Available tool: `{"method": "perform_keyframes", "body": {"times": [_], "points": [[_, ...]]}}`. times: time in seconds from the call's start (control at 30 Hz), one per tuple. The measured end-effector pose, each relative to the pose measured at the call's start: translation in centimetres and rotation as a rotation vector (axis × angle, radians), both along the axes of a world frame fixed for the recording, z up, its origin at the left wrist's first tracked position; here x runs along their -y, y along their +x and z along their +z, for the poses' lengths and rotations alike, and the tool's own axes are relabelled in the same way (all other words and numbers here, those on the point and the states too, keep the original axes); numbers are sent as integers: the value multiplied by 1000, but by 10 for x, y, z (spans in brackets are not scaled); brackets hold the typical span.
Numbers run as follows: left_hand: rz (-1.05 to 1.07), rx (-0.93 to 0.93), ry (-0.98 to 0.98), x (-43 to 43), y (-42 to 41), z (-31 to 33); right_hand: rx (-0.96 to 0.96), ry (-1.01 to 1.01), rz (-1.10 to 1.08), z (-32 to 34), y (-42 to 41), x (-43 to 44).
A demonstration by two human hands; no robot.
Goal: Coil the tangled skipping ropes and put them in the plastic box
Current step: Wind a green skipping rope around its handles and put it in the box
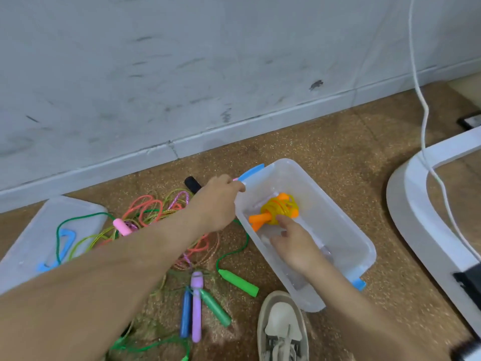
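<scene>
Nearest, one forearm crosses to the box (312, 183), where the left hand (221, 201) seems curled over the end rim; its fingertips are hidden. The right hand (296, 246) lies loosely spread inside the box, forefinger touching the coil (276, 208) on the bottom. Nudge the coil flat into a corner with the box held steady. The tangle (156, 212) lies left of the box.

Even, soft indoor light, faint shadows on the floor (325, 152), mild glare on the plastic box (346, 225), wide-angle bending at the edges, near forearms slightly blurred
</scene>
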State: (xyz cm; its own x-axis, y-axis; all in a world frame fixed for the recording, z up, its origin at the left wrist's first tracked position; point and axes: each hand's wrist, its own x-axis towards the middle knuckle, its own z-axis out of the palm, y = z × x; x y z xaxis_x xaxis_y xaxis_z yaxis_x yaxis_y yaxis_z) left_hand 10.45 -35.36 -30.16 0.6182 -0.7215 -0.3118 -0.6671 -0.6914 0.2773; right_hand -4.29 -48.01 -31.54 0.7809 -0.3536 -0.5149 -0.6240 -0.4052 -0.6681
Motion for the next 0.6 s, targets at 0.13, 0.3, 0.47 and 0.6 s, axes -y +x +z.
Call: {"method": "perform_keyframes", "body": {"times": [0.13,0.3,0.47,0.6], "points": [[-150,83,219,-83,18,49,220,-229,-31,13,6,-34],[-104,89,632,-215,1,78,114,30,334,17,21,-102],[269,-118,685,-304,-17,40,-133,214,431,-7,35,-141],[357,-180,534,-325,-23,-3,-193,335,237,-45,52,-162]]}}
